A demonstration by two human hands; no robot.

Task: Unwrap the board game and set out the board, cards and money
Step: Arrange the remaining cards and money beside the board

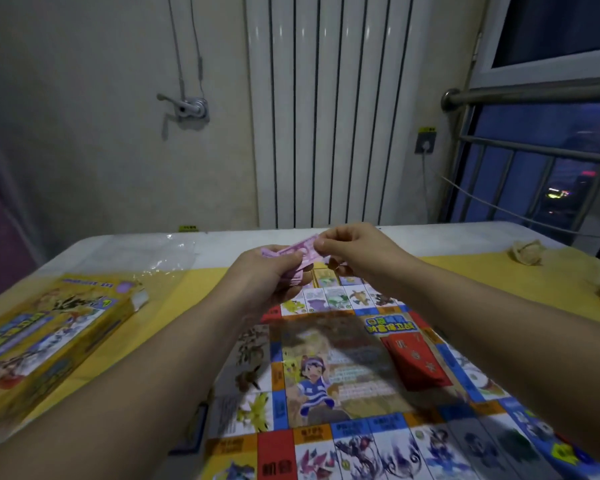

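The colourful game board lies unfolded on the yellow tablecloth in front of me. Above its far edge my left hand holds a small stack of pink play money. My right hand pinches the top pink note between thumb and forefinger. A red card pile rests on the board's right half. The yellow game box lies to the left on the table. Crumpled clear wrapping sits behind the box.
The table stands against a wall with a white radiator. Two crumpled beige wads lie at the table's far right. A metal window rail and dark window are at the right.
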